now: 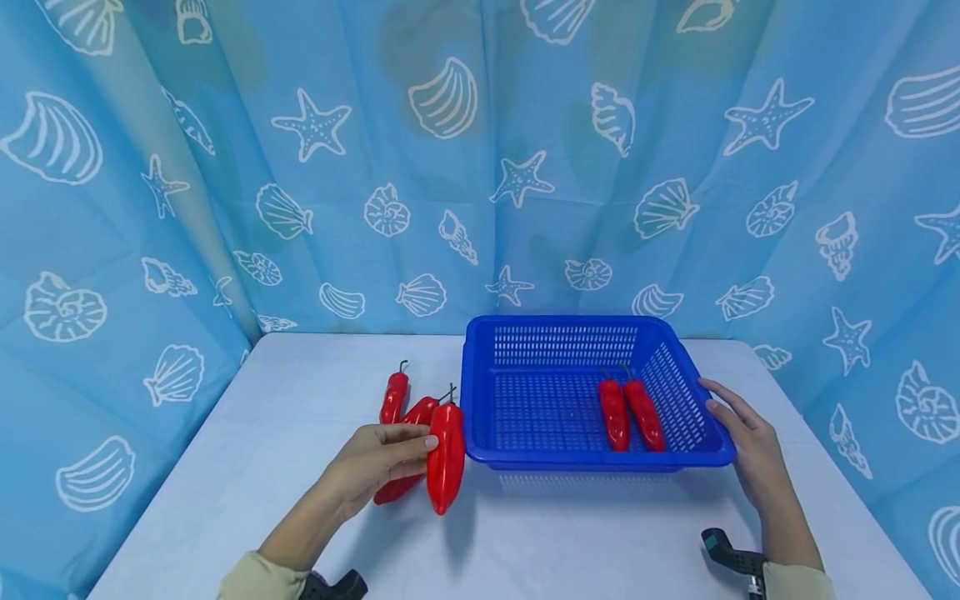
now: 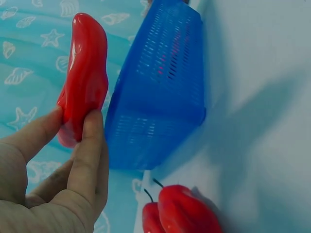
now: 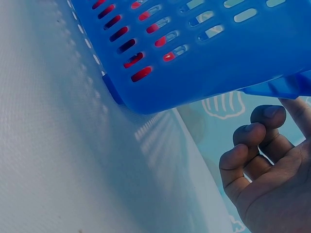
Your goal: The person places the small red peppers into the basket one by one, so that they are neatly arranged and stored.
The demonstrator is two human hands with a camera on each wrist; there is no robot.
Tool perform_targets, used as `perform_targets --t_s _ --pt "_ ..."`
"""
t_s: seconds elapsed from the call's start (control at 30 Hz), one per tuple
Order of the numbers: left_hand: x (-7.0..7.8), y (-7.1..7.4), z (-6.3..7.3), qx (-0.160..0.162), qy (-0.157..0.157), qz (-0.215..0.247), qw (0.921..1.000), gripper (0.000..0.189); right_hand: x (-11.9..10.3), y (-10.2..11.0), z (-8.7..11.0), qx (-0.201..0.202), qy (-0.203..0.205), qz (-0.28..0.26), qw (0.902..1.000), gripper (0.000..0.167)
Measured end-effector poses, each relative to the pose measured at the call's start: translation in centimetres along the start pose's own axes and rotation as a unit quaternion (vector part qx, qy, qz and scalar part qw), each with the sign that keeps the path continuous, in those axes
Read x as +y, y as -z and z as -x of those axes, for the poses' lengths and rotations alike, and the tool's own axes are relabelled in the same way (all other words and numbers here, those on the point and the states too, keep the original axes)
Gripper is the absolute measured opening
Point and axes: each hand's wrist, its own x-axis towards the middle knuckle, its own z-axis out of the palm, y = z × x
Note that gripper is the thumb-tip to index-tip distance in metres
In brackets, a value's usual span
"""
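Note:
My left hand (image 1: 382,462) pinches a glossy red chili pepper (image 1: 446,460) between thumb and fingers, raised above the table beside the basket's left side. The pepper hangs with its stem up in the head view. Other red peppers (image 1: 393,398) lie on the table behind and under this hand, partly hidden by it. A blue plastic basket (image 1: 600,461) stands to the right, with two red peppers (image 1: 613,415) lying side by side near its right wall. My right hand (image 1: 750,442) touches the basket's right rim; in the right wrist view several of its fingers (image 3: 249,134) are loosely bent, clear of the basket.
The white table (image 1: 570,542) carries the basket and loose peppers. A blue curtain (image 1: 495,233) with white shells and starfish hangs behind and at both sides. Dark straps with small devices (image 1: 723,546) sit at both wrists.

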Motion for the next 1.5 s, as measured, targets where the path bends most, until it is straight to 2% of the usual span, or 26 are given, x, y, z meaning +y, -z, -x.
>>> perform_targets --t_s 0.53,0.77,1.5 --pt "1.6 -1.7 -0.9 0.009 -0.007 -0.01 0.9999 0.061 0.2 0.0 -0.1 -0.005 -0.002 -0.006 1.0 0.067" --pt "2.1 -2.4 -1.7 -0.004 -0.021 -0.001 0.9998 0.059 0.1 0.0 0.0 -0.007 -0.001 -0.007 0.9999 0.066" --pt "3.8 -3.8 -3.1 -0.027 -0.028 -0.001 0.9992 0.06 0.0 0.1 -0.1 -0.003 0.001 -0.004 1.0 0.069"
